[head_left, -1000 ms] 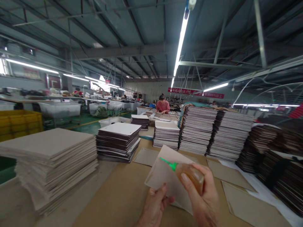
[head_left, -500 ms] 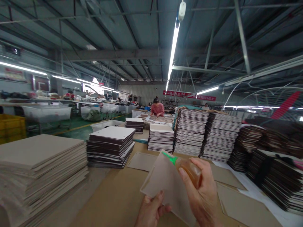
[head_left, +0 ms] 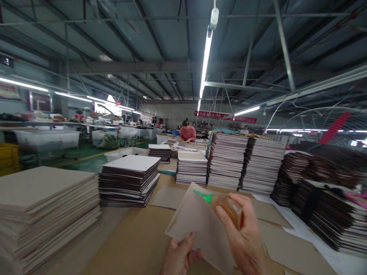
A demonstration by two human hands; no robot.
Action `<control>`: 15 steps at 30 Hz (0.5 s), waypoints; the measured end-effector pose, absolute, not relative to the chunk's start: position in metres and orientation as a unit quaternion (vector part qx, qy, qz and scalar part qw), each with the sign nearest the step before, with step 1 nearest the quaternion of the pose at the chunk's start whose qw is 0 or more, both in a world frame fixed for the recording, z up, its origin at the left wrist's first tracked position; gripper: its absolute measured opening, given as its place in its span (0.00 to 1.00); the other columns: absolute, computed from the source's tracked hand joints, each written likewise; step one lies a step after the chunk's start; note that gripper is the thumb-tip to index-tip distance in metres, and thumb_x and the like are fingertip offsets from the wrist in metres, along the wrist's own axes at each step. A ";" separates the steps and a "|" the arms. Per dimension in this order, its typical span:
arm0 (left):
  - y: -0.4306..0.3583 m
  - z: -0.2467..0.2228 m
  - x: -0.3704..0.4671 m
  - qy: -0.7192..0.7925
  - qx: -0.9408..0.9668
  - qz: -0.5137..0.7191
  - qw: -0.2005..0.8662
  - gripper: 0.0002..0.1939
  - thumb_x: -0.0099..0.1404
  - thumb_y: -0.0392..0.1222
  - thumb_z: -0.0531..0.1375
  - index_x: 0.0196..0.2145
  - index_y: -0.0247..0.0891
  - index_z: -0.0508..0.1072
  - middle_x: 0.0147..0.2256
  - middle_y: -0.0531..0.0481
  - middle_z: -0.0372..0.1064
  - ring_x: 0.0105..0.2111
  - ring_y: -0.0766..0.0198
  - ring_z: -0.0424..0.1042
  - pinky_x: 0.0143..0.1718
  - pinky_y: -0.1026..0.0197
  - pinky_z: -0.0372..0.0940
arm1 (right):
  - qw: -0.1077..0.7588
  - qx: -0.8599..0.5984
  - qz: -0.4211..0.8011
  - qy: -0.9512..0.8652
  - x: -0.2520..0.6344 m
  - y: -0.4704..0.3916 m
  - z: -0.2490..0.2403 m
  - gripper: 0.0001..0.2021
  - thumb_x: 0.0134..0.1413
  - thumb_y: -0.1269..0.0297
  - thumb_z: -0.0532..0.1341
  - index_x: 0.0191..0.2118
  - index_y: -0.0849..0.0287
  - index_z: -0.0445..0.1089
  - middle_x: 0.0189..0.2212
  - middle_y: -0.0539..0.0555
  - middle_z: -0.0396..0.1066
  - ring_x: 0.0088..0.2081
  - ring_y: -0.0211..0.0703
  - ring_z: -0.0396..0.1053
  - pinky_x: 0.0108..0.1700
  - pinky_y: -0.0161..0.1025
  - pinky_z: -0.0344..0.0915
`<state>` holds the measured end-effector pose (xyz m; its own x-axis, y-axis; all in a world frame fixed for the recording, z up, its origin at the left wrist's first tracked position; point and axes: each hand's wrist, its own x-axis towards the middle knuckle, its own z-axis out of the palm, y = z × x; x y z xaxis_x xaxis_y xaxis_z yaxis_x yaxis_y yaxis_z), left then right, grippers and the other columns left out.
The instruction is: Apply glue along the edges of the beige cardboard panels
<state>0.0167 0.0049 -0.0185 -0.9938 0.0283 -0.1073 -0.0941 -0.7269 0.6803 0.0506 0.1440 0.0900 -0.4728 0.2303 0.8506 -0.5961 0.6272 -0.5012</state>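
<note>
My left hand [head_left: 181,255] pinches the lower left edge of a thin beige board [head_left: 200,225], which is tilted above the table. In my right hand [head_left: 243,233] is a squeeze bottle [head_left: 228,208] of amber liquid, fingers wrapped round it. Its green nozzle [head_left: 203,194] points left, over the upper part of the board. Another beige board [head_left: 168,197] lies flat behind the held one, and more boards [head_left: 298,248] lie to the right of my right hand.
A big beige stack [head_left: 48,187] stands at left, beside a white-topped dark stack [head_left: 129,179]. Tall stacks [head_left: 228,160] rise behind my hands; banded dark stacks [head_left: 329,217] are at right. A person in red [head_left: 187,133] bends over a far table.
The view has turned slightly right, so the surroundings appear further left. The nozzle has shifted slightly left and down over the board. Both hands keep their hold.
</note>
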 end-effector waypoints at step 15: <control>0.001 0.003 0.033 0.440 -0.008 0.896 0.060 0.21 0.44 0.44 0.73 0.36 0.36 0.76 0.34 0.47 0.76 0.30 0.58 0.73 0.22 0.61 0.71 | 0.534 0.127 0.320 -0.773 0.073 0.162 0.097 0.14 0.61 0.56 0.60 0.49 0.55 0.63 0.46 0.53 0.62 0.45 0.45 0.64 0.47 0.40 0.61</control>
<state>0.0334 0.0006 0.0029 -0.9928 0.1004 -0.0661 -0.1137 -0.6060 0.7873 0.0729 0.1621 0.0965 -0.3984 0.1455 0.9056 -0.5369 0.7636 -0.3588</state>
